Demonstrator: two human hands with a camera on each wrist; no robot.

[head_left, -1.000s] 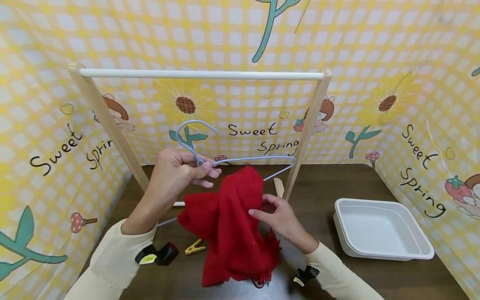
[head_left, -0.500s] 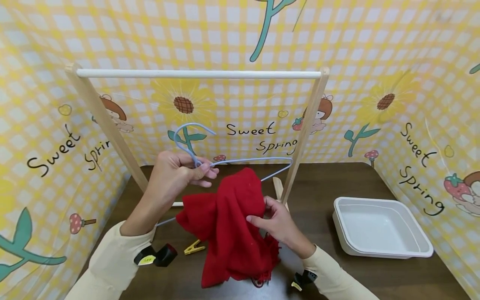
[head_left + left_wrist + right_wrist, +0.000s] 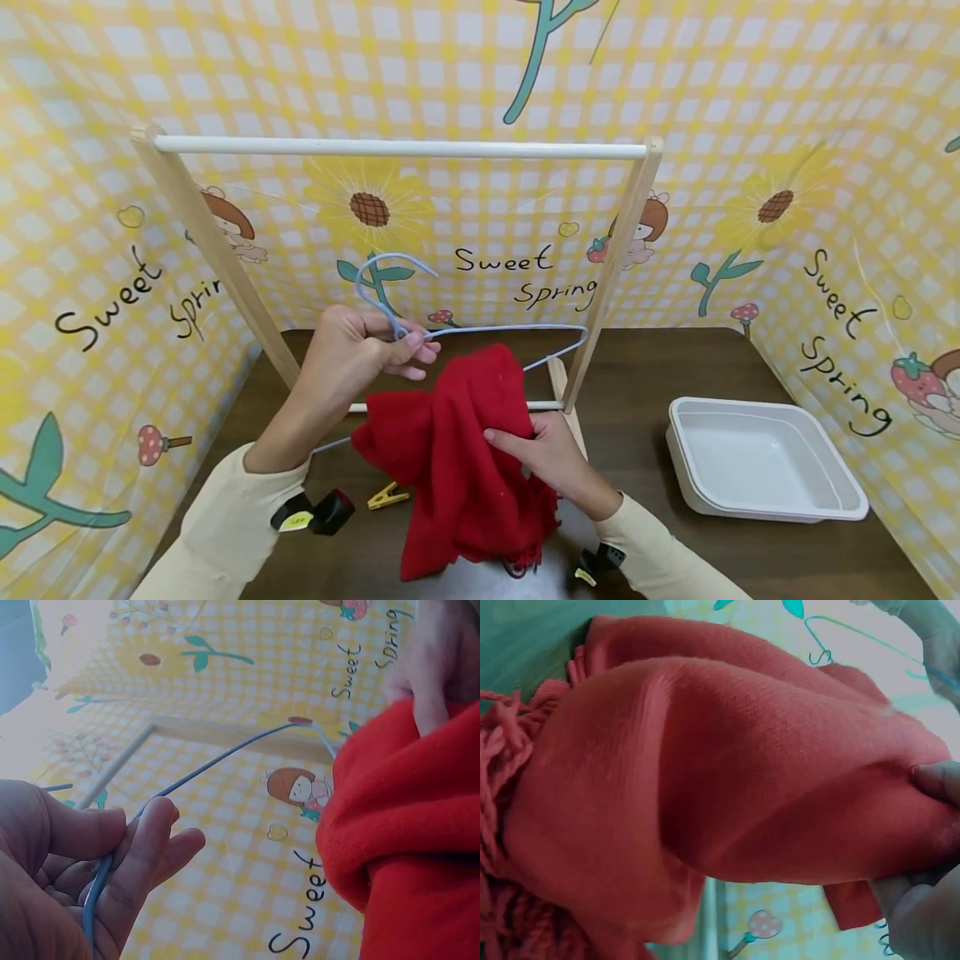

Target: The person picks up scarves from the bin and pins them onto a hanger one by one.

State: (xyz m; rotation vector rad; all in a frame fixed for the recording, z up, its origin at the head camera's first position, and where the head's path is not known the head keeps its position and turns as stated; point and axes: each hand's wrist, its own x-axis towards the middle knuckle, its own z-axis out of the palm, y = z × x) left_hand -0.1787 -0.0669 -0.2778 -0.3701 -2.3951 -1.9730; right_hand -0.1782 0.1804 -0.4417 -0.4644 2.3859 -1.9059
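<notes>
A light blue wire hanger (image 3: 510,328) is tilted in mid-air, its hook pointing up. My left hand (image 3: 352,350) pinches it at the neck, just below the hook. Over the hanger's lower bar drapes a red fringed scarf (image 3: 472,467), bunched in folds. My right hand (image 3: 558,454) grips the scarf's right side, thumb in front and the other fingers behind the cloth. In the right wrist view, the scarf (image 3: 727,772) fills most of the picture, its fringe (image 3: 510,780) at the left. The cloth hides much of the hanger's lower bar.
Behind the hands stands a wooden rack with a white top rail (image 3: 405,148). A yellow clothespin (image 3: 387,497) lies on the dark table (image 3: 637,375), left of the scarf. At the right sits a white plastic basin (image 3: 765,458). Patterned cloth (image 3: 480,75) walls the back and sides.
Both hands have come slightly lower with the hanger. My right hand has shifted a little left and in, its grip on the scarf now closer; the hanger's right end sits lower.
</notes>
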